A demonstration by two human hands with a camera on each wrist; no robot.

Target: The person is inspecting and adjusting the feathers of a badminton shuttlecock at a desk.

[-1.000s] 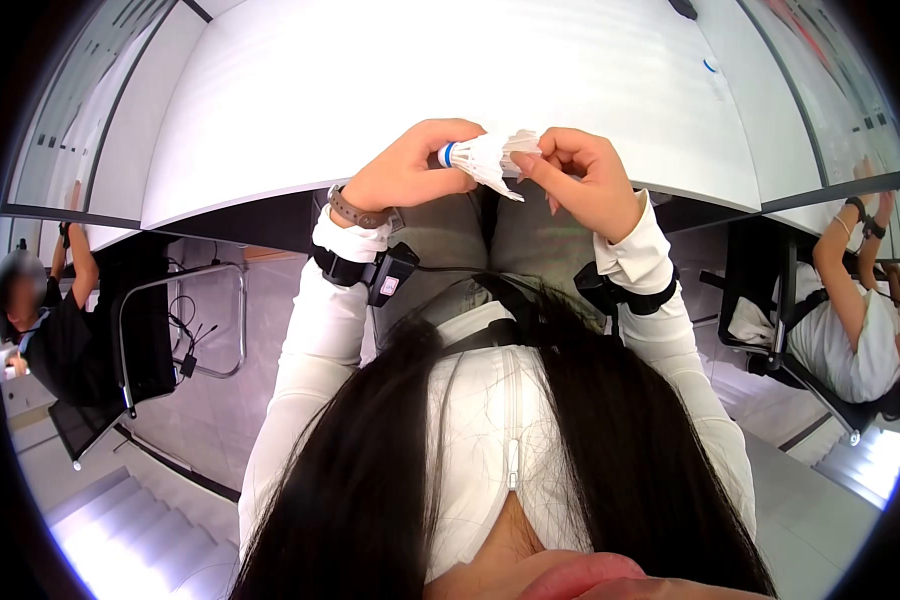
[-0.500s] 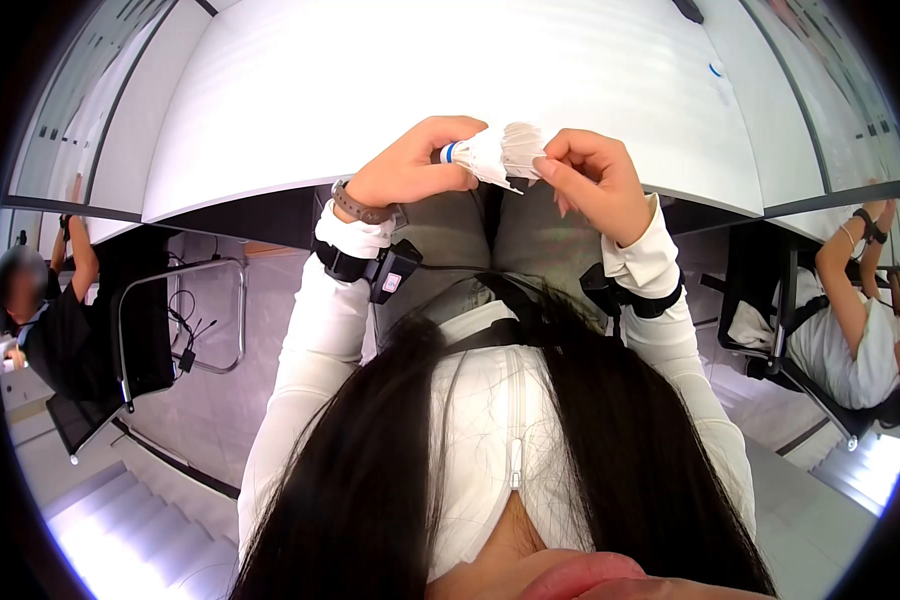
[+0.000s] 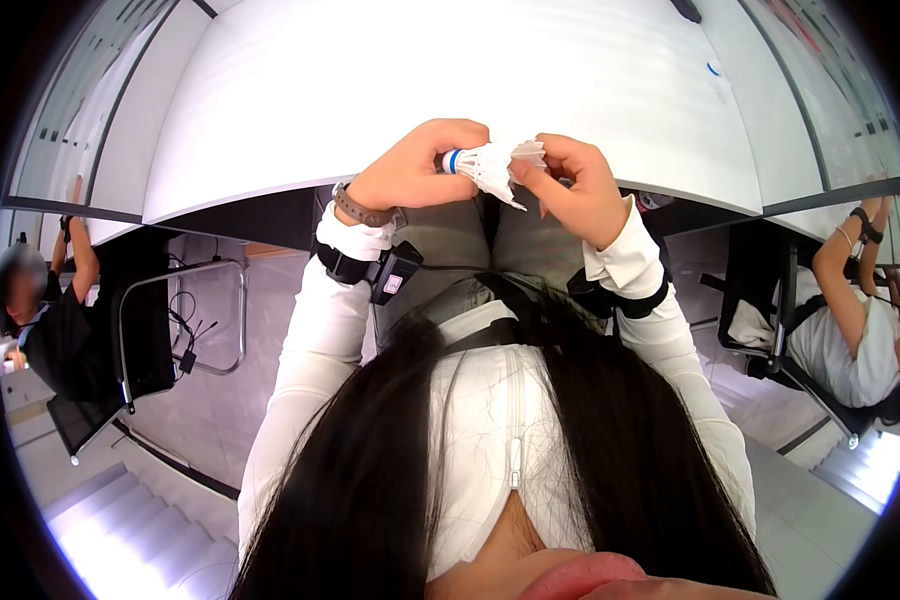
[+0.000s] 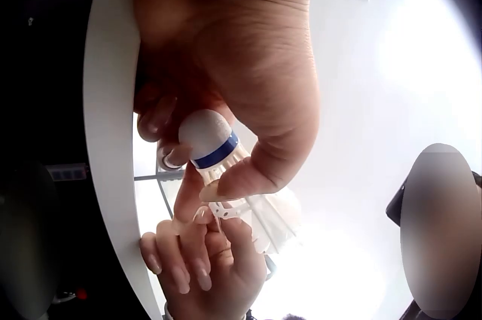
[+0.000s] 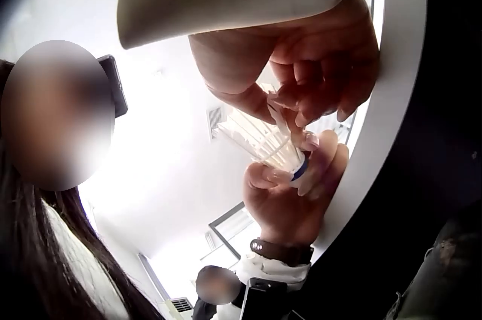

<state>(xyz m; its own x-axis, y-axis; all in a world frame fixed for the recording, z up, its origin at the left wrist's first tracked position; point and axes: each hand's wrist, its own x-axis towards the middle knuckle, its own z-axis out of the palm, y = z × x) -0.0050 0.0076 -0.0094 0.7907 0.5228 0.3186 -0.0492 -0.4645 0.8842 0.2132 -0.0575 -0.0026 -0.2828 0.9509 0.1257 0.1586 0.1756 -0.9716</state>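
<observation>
A white feather shuttlecock with a blue band is held over the table's near edge, its cork to the left and its skirt to the right. My left hand grips it around the cork end; the left wrist view shows the thumb along the feather shafts just past the blue band. With thumb and fingers, my right hand pinches feathers at the skirt's open end. The feathers look uneven and spread in the right wrist view.
The white table spans the front, with side panels at both ends. A small white and blue item lies at its right, and a dark object at the back. Other people sit at left and right, near chairs.
My right hand shifted slightly right to the skirt's outer edge, then came back left onto the feathers. The left hand keeps its hold on the shuttlecock, which has turned slightly.
</observation>
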